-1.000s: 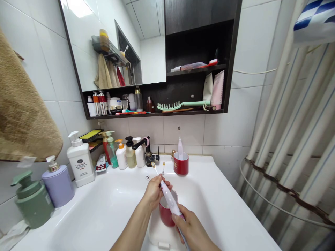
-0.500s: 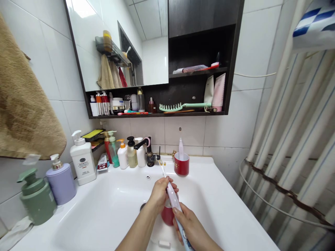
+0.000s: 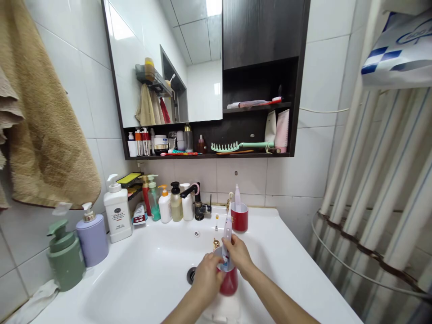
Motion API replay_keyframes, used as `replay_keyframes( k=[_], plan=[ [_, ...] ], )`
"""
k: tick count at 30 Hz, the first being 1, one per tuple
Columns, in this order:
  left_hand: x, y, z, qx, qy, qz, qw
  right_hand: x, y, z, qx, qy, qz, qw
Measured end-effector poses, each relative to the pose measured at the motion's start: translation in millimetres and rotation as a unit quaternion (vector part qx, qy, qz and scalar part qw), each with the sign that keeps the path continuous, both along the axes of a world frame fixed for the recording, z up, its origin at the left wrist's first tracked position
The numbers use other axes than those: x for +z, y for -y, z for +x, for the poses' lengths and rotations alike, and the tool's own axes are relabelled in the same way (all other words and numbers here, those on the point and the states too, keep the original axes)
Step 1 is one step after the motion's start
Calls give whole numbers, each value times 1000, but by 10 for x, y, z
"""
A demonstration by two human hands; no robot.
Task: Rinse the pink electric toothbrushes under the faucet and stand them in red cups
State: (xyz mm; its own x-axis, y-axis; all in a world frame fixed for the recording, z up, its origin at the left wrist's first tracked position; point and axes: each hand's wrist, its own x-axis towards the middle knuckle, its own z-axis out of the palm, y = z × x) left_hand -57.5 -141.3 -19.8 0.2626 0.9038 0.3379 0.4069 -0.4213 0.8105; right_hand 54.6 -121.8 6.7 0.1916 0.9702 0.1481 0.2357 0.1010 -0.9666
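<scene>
My right hand (image 3: 239, 255) grips a pale pink electric toothbrush (image 3: 228, 227) upright, its head pointing up. The lower end of its handle is at the mouth of a red cup (image 3: 229, 283) in the basin; how deep it sits I cannot tell. My left hand (image 3: 208, 275) is curled against the cup's left side near the rim, with its fingertips close to the toothbrush handle. Its grip is partly hidden. A golden figure (image 3: 216, 244) shows at the cup's left edge. Behind stands a second red cup (image 3: 240, 220) holding another pale pink toothbrush (image 3: 237, 198).
The white basin (image 3: 141, 274) surrounds the cup, with a black faucet (image 3: 195, 202) at its back edge. Pump bottles, including a purple one (image 3: 92, 240), line the left side. A dark cabinet (image 3: 259, 38) hangs above; white pipes (image 3: 381, 189) run along the right.
The toothbrush has turned from slanted to upright and come over the red cup. My left hand has left the brush neck and dropped to the cup. The view has shifted slightly.
</scene>
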Motion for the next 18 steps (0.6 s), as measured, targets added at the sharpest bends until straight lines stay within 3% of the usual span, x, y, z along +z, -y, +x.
replay_keyframes(
  k=[5, 11, 18],
  plan=[
    [-56, -16, 78, -43, -75, 26, 996, -239, -43, 8, -18, 78, -19, 997],
    [-71, -27, 119, -34, -100, 30, 994, -276, -45, 21, -25, 137, -17, 990],
    [257, 71, 327, -86, -285, 77, 952, -66, 62, 308, -31, 156, 5, 987]
  ],
)
